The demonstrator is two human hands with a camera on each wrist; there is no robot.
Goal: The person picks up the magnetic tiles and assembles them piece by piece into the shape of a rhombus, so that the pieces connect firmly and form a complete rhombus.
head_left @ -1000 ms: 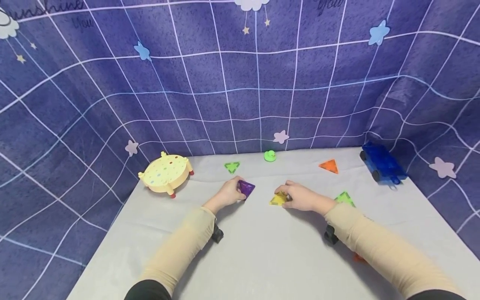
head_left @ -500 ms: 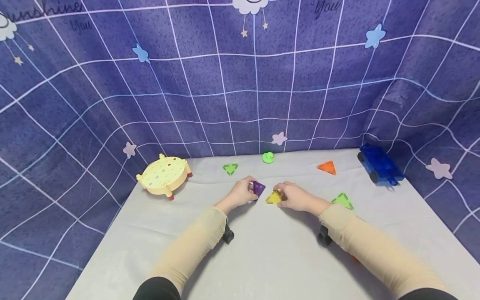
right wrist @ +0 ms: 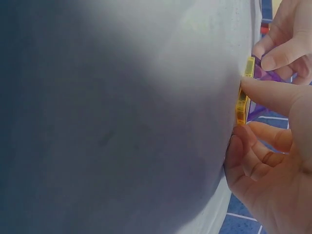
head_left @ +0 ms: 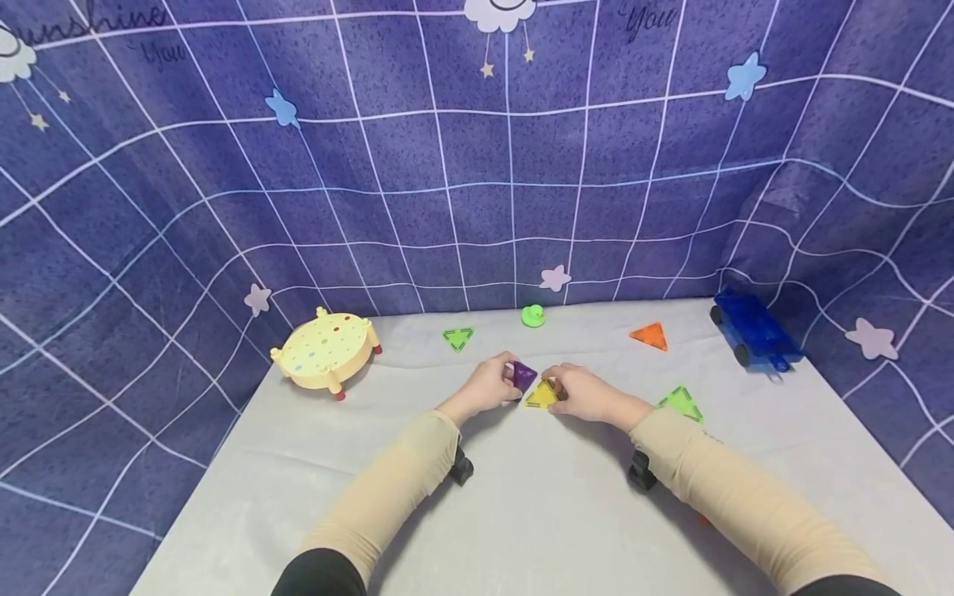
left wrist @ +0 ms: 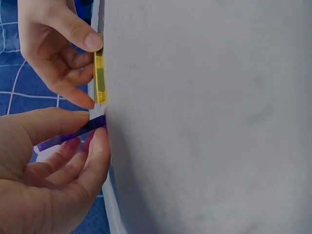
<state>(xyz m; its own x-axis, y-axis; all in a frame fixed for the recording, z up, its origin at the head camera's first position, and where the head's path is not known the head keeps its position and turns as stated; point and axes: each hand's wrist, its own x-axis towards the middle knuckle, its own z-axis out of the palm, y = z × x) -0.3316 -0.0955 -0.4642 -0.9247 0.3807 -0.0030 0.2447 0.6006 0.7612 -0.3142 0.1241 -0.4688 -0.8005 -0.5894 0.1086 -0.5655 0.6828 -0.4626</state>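
Note:
Between thumb and fingers, my left hand (head_left: 486, 385) pinches a purple translucent triangular magnetic tile (head_left: 525, 377). In the left wrist view that purple tile (left wrist: 70, 134) is tilted, one edge down at the white cloth. My right hand (head_left: 587, 394) grips a yellow triangular magnetic tile (head_left: 542, 395) by its right side. The yellow tile (left wrist: 100, 80) lies flat on the cloth. Both tiles are very close together, purple just behind and left of yellow; whether their edges touch I cannot tell. Fingers cover part of each tile.
Green triangular tiles lie at the back (head_left: 458, 338) and right (head_left: 682, 403), the latter partly behind my right sleeve. An orange tile (head_left: 652, 335), a green toy duck (head_left: 533, 315), a blue toy car (head_left: 755, 329) and a yellow dotted round toy (head_left: 326, 349) stand along the back.
My left hand has moved right with the purple tile, bringing it up close to the yellow one. My right hand has shifted slightly left with the yellow tile.

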